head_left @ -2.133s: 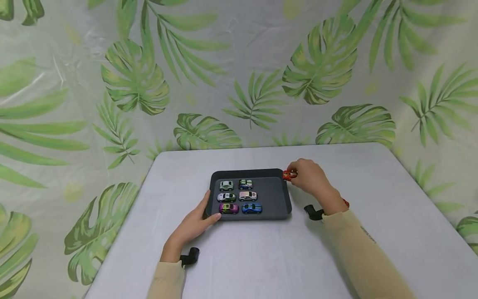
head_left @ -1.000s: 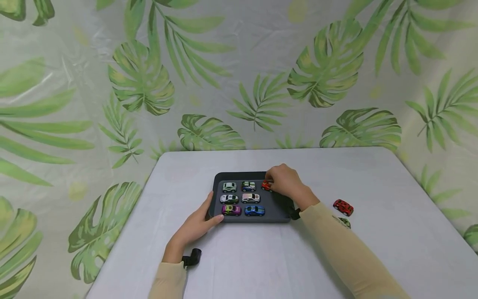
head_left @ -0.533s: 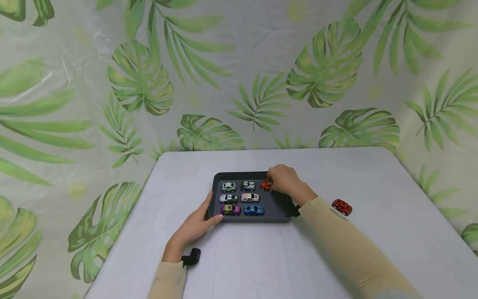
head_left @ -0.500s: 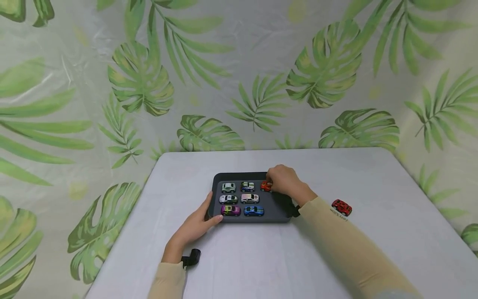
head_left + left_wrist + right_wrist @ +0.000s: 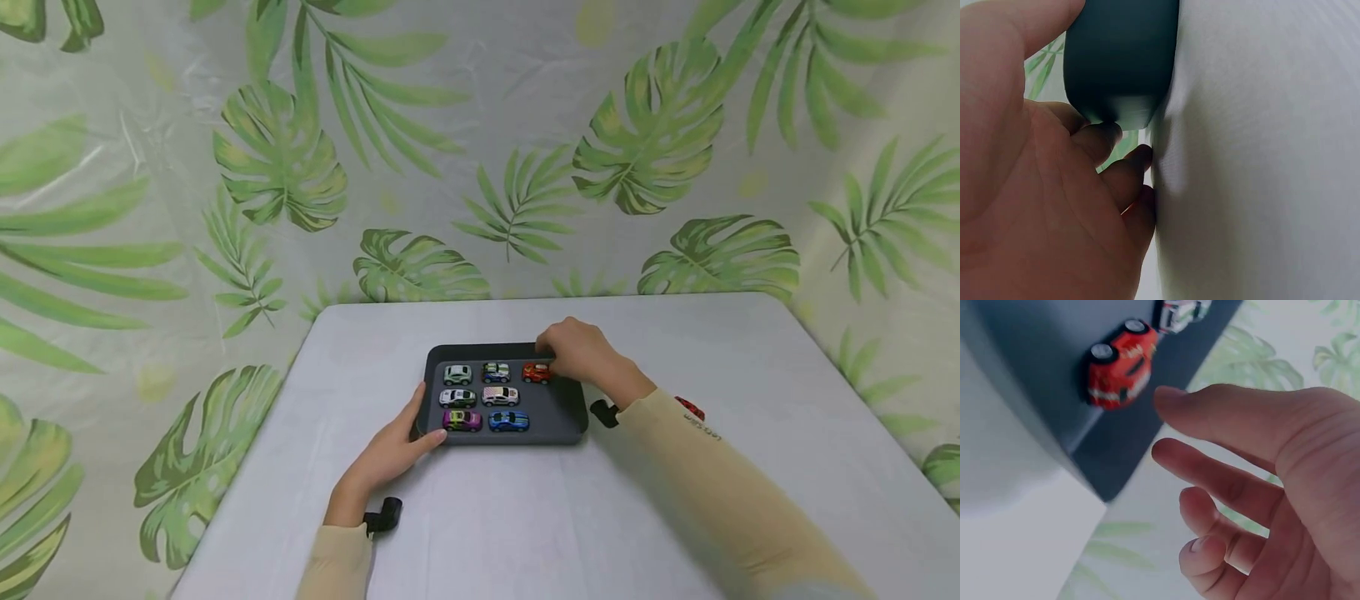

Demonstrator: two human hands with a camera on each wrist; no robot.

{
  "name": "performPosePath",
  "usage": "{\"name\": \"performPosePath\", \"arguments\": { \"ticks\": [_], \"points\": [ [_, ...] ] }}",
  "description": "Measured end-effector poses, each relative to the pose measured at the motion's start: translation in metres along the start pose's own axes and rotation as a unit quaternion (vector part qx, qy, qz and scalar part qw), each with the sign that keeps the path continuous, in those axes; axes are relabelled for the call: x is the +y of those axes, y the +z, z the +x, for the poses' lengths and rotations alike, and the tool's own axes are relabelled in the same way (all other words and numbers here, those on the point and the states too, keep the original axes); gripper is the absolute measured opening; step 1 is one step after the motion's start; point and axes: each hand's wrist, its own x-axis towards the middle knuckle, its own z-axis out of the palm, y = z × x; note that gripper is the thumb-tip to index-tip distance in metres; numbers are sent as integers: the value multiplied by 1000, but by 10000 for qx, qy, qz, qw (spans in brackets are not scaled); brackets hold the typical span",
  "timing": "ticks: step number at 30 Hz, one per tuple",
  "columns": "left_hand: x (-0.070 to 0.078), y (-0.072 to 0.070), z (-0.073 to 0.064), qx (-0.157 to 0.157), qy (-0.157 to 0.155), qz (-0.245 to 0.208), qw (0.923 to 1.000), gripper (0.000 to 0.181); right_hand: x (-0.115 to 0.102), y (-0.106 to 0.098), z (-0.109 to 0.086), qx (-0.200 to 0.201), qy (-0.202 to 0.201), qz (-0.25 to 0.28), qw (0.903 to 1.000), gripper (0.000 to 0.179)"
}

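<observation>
A dark grey tray [image 5: 558, 412] lies on the table with toy cars standing in rows. My left hand [image 5: 390, 450] holds its near left corner, thumb at the front edge and fingers along the left side. In the left wrist view the tray's corner [image 5: 1122, 62] sits between thumb and fingertips. By the back right of the tray is my right hand [image 5: 581, 352], its fingers relaxed and apart. Just off its fingertips stands a red toy car [image 5: 1124, 365] on the tray floor. The right wrist view shows a gap between thumb and car.
Other cars on the tray include a blue one [image 5: 508, 421], a purple one [image 5: 461, 420] and a pale green one [image 5: 457, 375]. Another red car [image 5: 690, 407] lies on the white table [image 5: 487, 517] to the right, partly behind the right sleeve. A leaf-print cloth [image 5: 517, 125] hangs behind.
My right hand brought the red car over the tray's right edge, set it in the back row and let go, then drew slightly up and right. My left hand stays at the corner.
</observation>
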Motion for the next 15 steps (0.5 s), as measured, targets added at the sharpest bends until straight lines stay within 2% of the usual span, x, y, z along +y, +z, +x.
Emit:
{"name": "performPosePath", "arguments": {
  "ticks": [8,15],
  "points": [
    [-2,-4,1,-31,-6,-8,10000,94,14,-16,-25,154,53,93,9998,35],
    [-3,-1,2,-79,35,-90,9999,93,30,-19,-52,363,245,166,9989,37]
  ]
}}
